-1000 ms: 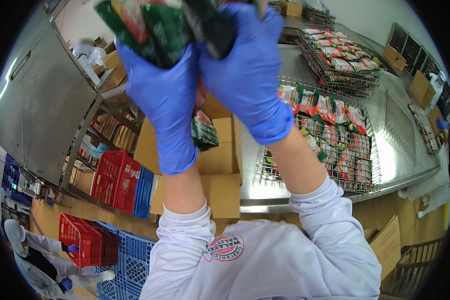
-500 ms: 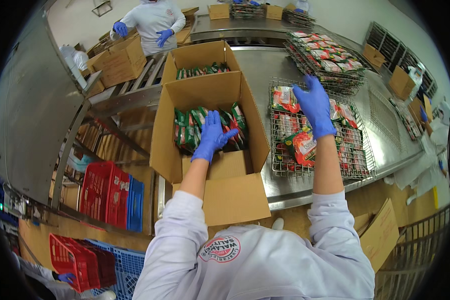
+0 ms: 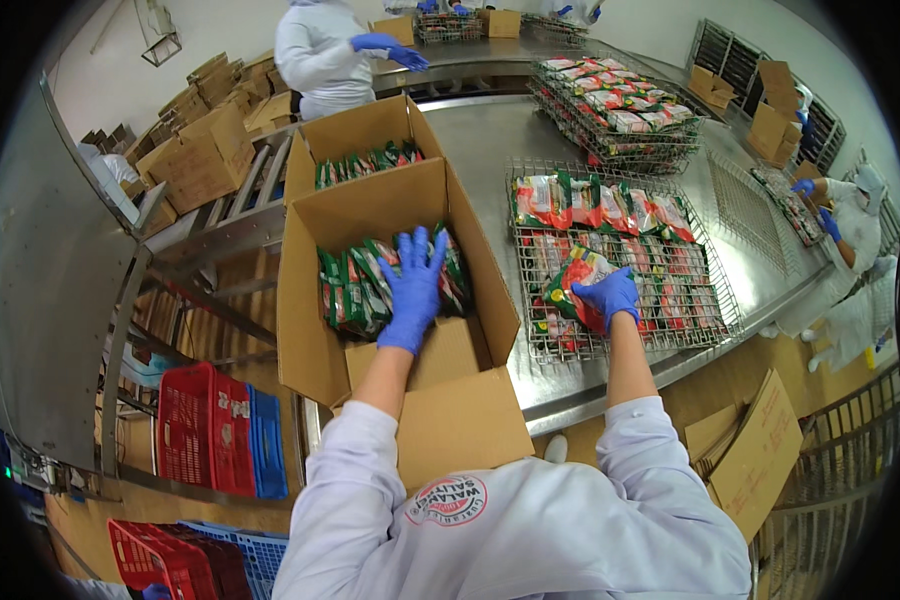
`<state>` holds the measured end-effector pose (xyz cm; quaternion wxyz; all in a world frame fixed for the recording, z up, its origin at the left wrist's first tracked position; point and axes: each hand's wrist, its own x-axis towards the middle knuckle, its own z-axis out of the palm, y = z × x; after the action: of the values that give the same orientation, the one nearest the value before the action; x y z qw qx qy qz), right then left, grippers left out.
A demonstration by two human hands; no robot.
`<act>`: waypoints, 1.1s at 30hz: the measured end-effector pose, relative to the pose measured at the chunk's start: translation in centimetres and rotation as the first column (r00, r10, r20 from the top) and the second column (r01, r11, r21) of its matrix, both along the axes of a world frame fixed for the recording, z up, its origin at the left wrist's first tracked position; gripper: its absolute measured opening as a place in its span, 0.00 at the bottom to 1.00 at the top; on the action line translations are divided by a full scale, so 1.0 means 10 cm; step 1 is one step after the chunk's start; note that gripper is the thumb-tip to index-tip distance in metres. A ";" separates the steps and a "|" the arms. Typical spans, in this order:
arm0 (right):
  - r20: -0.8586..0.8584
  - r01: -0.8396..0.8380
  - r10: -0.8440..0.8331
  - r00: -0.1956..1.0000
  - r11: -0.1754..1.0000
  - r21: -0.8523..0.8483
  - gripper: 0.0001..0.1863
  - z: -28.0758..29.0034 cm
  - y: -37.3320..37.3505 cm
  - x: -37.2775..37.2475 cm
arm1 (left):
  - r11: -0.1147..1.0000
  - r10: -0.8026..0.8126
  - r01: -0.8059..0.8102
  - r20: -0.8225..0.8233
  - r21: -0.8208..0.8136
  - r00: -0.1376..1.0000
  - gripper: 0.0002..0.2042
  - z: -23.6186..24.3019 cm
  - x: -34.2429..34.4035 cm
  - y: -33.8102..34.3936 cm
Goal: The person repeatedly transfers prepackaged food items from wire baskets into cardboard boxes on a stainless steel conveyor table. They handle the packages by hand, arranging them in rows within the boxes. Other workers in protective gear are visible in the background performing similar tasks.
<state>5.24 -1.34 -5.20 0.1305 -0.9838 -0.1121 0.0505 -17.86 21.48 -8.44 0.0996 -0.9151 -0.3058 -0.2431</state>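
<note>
My left hand (image 3: 413, 288), in a blue glove, lies with spread fingers on the green and red pouches (image 3: 353, 292) packed upright in an open cardboard box (image 3: 380, 212). Over the near part of a wire rack (image 3: 725, 290), my right hand (image 3: 608, 296), also gloved, grips the right side of a red, white and green pouch (image 3: 578, 280); its fingertips are partly hidden. Behind that pouch a row of similar pouches (image 3: 615, 208) lies on the rack, and more show through the wires below.
A second box (image 3: 355, 130) of pouches stands behind the first. Stacked racks of pouches (image 3: 620, 110) sit farther back on the steel table (image 3: 470, 130). Red crates (image 3: 185, 425) stand at lower left. One co-worker (image 3: 325, 60) is at the back, another (image 3: 855, 220) at far right.
My right hand has come down from the rack's far row onto the loose near pouch. My left hand has stayed on the boxed pouches, its fingers now more spread. The view has shifted.
</note>
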 end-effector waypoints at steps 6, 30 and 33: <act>0.180 -0.169 0.118 0.977 0.939 0.301 0.72 0.16 0.36 -0.25 | 0.905 -0.298 0.255 -0.079 -0.341 0.951 0.35 0.18 0.11 -0.30; 0.370 -0.561 0.493 0.787 0.822 0.097 0.34 0.77 1.52 -1.76 | 0.900 -0.198 0.238 0.146 -0.365 0.969 0.11 0.07 0.10 -0.02; 0.340 -0.535 0.477 0.811 0.839 0.101 0.26 0.18 1.74 -1.48 | 0.903 -0.123 0.192 0.199 -0.384 0.972 0.13 -0.01 -0.01 0.04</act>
<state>-9.56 16.09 -3.44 0.1879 -0.8964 -0.3938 -0.0778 -17.98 21.85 -8.59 -0.1364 -0.9138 -0.2812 -0.2595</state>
